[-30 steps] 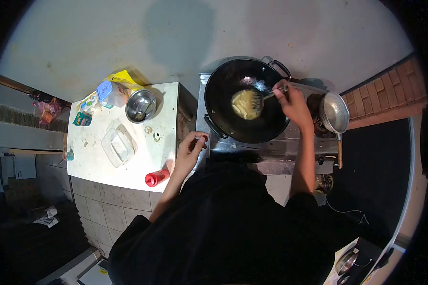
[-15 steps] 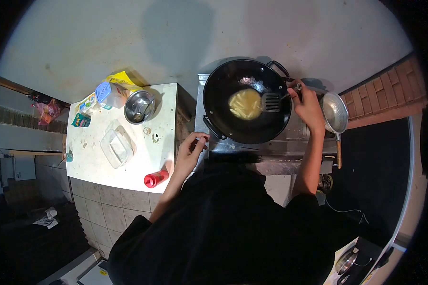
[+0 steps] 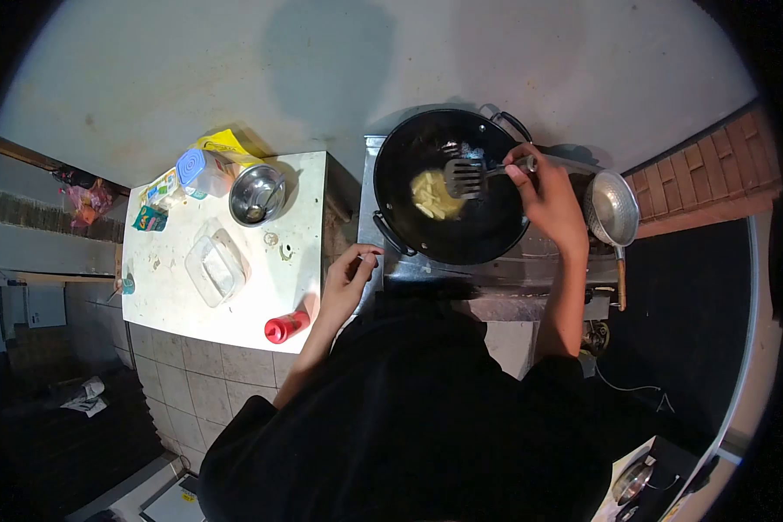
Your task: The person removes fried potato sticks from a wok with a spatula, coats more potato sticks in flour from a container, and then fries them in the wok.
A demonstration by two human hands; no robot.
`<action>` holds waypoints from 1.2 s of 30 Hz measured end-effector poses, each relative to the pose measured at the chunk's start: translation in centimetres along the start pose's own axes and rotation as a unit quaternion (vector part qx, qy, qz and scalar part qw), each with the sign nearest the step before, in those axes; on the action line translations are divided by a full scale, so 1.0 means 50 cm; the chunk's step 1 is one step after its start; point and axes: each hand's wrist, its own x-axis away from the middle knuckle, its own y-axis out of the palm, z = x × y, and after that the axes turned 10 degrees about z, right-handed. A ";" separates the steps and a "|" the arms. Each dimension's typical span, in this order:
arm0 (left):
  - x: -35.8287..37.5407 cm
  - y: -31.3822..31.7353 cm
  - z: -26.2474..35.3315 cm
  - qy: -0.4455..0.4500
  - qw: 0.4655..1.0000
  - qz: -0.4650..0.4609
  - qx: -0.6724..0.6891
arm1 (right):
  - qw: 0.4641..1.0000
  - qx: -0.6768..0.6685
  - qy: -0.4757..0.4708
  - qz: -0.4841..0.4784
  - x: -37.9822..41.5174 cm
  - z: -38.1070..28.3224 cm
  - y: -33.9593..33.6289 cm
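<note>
My right hand [image 3: 544, 196] is closed round the handle of a slotted spatula [image 3: 467, 179], whose head is over the middle of a black wok [image 3: 487, 235]. Pale cut strips of food [image 3: 432, 195] lie in liquid in the wok, just left of the spatula head. The wok stands on a metal stove [image 3: 371, 187]. Beside the wok's lower left handle, my left hand [image 3: 350, 274] has its fingers curled, thumb near the fingertips. Whether something small is between them is too small to tell.
On the white table [image 3: 170, 296] at left are a metal bowl [image 3: 257, 196], a clear plastic container [image 3: 215, 268], a red bottle [image 3: 286, 327], a lidded tub [image 3: 202, 173] and a yellow bag [image 3: 226, 146]. A hammered pan [image 3: 612, 209] sits right of the wok.
My right hand has moved left and slightly down, bringing the spatula head left from the wok's right side to its middle. The food strips have shifted left. My left hand has stayed in place.
</note>
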 end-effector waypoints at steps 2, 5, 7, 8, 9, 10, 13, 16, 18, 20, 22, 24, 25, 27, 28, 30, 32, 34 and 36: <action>-0.001 -0.001 0.000 -0.005 1.000 0.001 0.000 | 1.000 0.021 -0.001 0.001 0.001 0.001 -0.008; -0.002 -0.001 0.000 -0.007 1.000 0.003 0.000 | 0.998 0.030 -0.039 0.043 0.003 0.023 -0.021; -0.003 -0.002 -0.001 -0.003 1.000 0.005 0.000 | 0.996 0.070 -0.042 0.037 -0.004 0.034 -0.032; -0.004 -0.003 -0.004 0.000 1.000 0.002 0.002 | 0.994 0.071 -0.062 0.051 -0.008 0.053 -0.030; -0.004 -0.003 -0.006 0.004 1.000 0.000 0.003 | 0.994 0.072 -0.062 0.051 -0.013 0.069 -0.028; -0.005 -0.003 -0.007 0.004 1.000 0.000 0.004 | 0.993 0.094 -0.057 0.044 -0.017 0.084 -0.027; -0.006 -0.007 -0.007 0.014 1.000 -0.002 -0.007 | 0.994 0.086 -0.062 0.040 -0.034 0.153 -0.006; -0.006 -0.007 -0.004 0.009 1.000 0.002 -0.011 | 1.000 -0.006 -0.002 0.010 -0.053 0.192 0.036; -0.006 -0.004 -0.005 0.028 1.000 0.004 -0.003 | 0.988 -0.140 0.061 -0.035 -0.060 0.205 0.075; -0.005 -0.007 0.000 0.016 1.000 -0.001 -0.005 | 0.983 -0.164 0.054 -0.057 -0.061 0.204 0.094; -0.004 -0.009 0.003 0.002 1.000 -0.005 -0.007 | 0.977 -0.197 0.047 -0.072 -0.055 0.157 0.110; -0.003 -0.007 0.004 0.001 1.000 -0.001 -0.002 | 0.989 -0.133 0.003 -0.064 -0.049 0.101 0.106; -0.003 -0.007 0.005 0.000 1.000 -0.003 -0.002 | 0.995 -0.069 -0.043 -0.056 -0.046 0.076 0.102; -0.003 -0.010 0.008 -0.013 1.000 -0.016 -0.010 | 0.995 -0.052 -0.067 -0.048 -0.038 0.027 0.095; -0.003 -0.010 0.007 -0.013 1.000 -0.016 -0.010 | 0.994 -0.056 -0.075 -0.057 -0.034 0.005 0.089; -0.004 -0.009 0.006 -0.012 1.000 -0.017 -0.012 | 0.991 -0.056 -0.103 -0.062 -0.027 -0.022 0.079; -0.004 -0.008 0.010 -0.012 1.000 -0.017 -0.009 | 0.991 -0.046 -0.110 -0.057 -0.022 -0.045 0.065; -0.004 -0.006 0.012 -0.013 1.000 -0.018 -0.006 | 0.991 -0.036 -0.116 -0.052 -0.017 -0.051 0.061; -0.004 -0.003 0.013 -0.004 1.000 -0.016 -0.002 | 0.989 -0.058 -0.126 -0.048 -0.012 -0.050 0.060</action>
